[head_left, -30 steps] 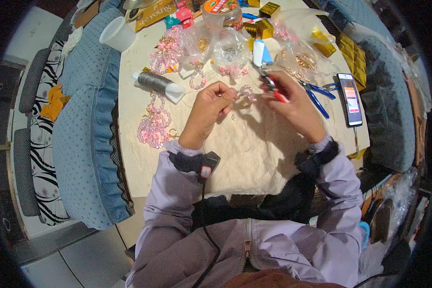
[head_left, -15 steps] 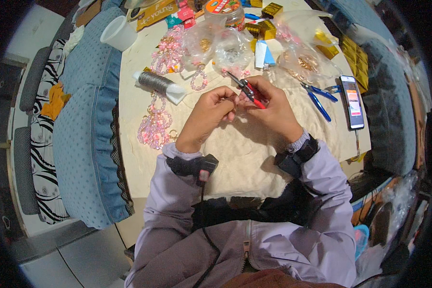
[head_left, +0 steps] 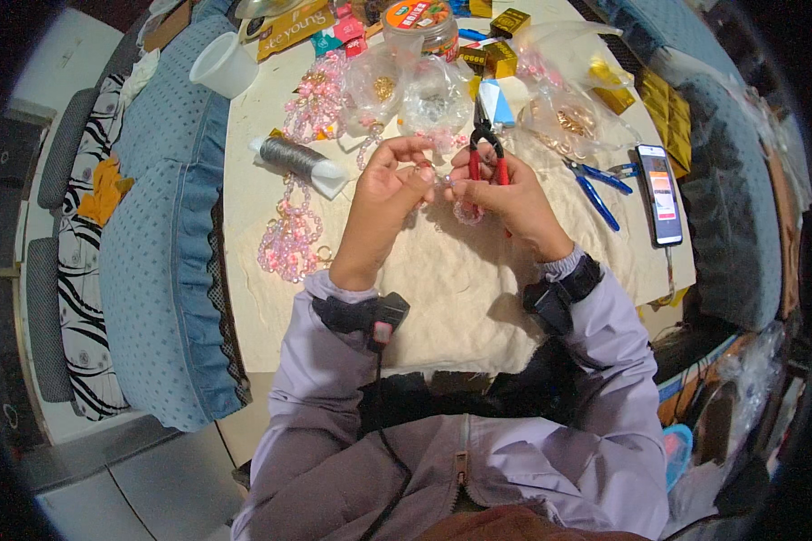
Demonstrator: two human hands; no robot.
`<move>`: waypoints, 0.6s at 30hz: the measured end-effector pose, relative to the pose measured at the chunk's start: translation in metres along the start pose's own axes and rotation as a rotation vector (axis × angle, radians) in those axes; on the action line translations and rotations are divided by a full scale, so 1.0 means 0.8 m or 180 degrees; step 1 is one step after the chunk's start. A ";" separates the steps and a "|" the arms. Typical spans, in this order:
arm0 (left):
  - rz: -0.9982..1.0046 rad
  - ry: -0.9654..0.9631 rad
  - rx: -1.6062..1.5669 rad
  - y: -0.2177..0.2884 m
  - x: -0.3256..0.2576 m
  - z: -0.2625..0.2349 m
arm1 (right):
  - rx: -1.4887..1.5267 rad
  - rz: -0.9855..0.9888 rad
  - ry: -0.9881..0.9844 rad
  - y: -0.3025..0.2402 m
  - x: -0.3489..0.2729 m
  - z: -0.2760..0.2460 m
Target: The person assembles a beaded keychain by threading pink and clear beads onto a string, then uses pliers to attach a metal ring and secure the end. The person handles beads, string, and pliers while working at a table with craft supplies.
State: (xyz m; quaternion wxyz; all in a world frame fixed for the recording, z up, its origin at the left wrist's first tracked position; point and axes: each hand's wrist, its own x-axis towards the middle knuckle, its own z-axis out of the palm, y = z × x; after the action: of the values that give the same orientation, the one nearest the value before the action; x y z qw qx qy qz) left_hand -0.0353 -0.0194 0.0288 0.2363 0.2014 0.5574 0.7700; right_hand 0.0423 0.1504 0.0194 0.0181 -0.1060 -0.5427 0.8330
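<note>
Both hands are raised close together above a cream cloth [head_left: 424, 307]. In my right hand [head_left: 519, 203] is a pair of pliers [head_left: 484, 135] with red handles and black jaws, the jaws pointing away from me. A strand of pink beads [head_left: 467, 213] hangs in a loop below the right fingers, and a bit of it spans the gap between the hands. My left hand [head_left: 381, 198] pinches at the near end of that strand with thumb and forefinger; the exact point of its grip is too small to make out.
Left of the hands lie a spool of grey wire [head_left: 299, 165] and finished-looking pink bead strings [head_left: 290, 236]. Bags of metal findings [head_left: 568, 122] and a round jar [head_left: 421, 25] stand at the back. Blue pliers [head_left: 595, 191] and a phone [head_left: 660, 194] lie right.
The pliers have swung from pointing left to pointing away from me, sitting back in the right hand. The beaded loop now shows below the right hand. The left fingers have opened out somewhat.
</note>
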 end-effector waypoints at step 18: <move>-0.0606 0.0097 -0.0318 -0.022 -0.005 0.005 | 0.0119 -0.0356 0.0294 0.008 0.000 0.008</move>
State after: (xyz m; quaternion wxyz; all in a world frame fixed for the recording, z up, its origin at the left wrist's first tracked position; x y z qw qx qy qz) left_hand -0.0274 -0.0139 0.0133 0.3097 0.1237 0.5384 0.7739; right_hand 0.0415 0.1419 0.0157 0.0915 -0.1136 -0.5307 0.8349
